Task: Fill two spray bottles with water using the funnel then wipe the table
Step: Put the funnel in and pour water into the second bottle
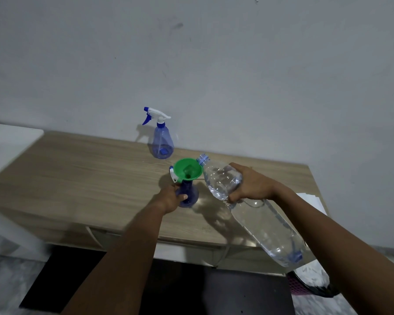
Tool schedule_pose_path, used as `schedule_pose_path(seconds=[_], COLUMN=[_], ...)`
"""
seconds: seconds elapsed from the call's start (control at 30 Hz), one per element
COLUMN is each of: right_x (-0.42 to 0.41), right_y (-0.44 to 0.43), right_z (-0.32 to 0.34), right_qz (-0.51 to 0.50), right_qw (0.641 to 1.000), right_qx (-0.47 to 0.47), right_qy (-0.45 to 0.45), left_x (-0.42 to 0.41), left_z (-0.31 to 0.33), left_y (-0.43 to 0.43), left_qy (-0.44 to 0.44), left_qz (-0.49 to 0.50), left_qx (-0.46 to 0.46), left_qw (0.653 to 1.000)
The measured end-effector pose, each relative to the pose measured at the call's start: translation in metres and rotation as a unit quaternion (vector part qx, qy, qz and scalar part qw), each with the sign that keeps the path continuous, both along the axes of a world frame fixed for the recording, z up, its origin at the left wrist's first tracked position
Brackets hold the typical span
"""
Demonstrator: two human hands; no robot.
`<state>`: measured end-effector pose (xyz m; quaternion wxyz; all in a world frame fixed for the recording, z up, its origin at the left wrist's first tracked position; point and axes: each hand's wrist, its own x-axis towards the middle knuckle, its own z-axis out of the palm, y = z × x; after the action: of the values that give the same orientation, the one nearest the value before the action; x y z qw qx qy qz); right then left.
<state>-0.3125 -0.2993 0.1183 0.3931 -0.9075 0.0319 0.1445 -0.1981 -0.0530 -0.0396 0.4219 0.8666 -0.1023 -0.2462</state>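
Left hand (171,198) clamped the spray bottle (190,196) beneath the funnel (187,171); right hand (253,185) clamped the tilted water bottle (271,228), whose mouth at the funnel's rim could have spilled outside.

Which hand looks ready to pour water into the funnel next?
Right. The right hand grips the tilted water bottle, mouth at the green funnel; the left hand holds the spray bottle beneath.

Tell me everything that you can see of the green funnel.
The green funnel looks like smooth plastic, with a wide round rim and a dark hole at its centre. It stands in the neck of the near blue spray bottle, which the left hand grips. The open mouth of the tilted clear water bottle, held by the right hand, reaches its right rim.
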Motion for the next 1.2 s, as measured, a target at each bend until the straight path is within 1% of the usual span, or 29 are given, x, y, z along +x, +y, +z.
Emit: schedule_pose_path(seconds=[0.27, 0.67, 1.0, 1.2], right_x=[0.004, 0.008, 0.010, 0.009], right_y=[0.000, 0.000, 0.004, 0.006], right_z=[0.005, 0.012, 0.019, 0.021], right_qz=[0.012, 0.031, 0.051, 0.055], right_qw=[1.000, 0.998, 0.993, 0.992], right_qx=[-0.008, -0.020, -0.059, -0.067], right_qy=[0.017, 0.051, 0.083, 0.093], left_x=[0.000, -0.002, -0.001, -0.001], left_z=[0.001, 0.004, 0.000, 0.001], left_y=[0.000, -0.001, 0.001, 0.000], left_qy=[0.011, 0.012, 0.014, 0.010], left_qz=[0.003, 0.000, 0.002, 0.003], left_qx=[0.021, 0.018, 0.030, 0.022], left_qw=[1.000, 1.000, 0.999, 1.000])
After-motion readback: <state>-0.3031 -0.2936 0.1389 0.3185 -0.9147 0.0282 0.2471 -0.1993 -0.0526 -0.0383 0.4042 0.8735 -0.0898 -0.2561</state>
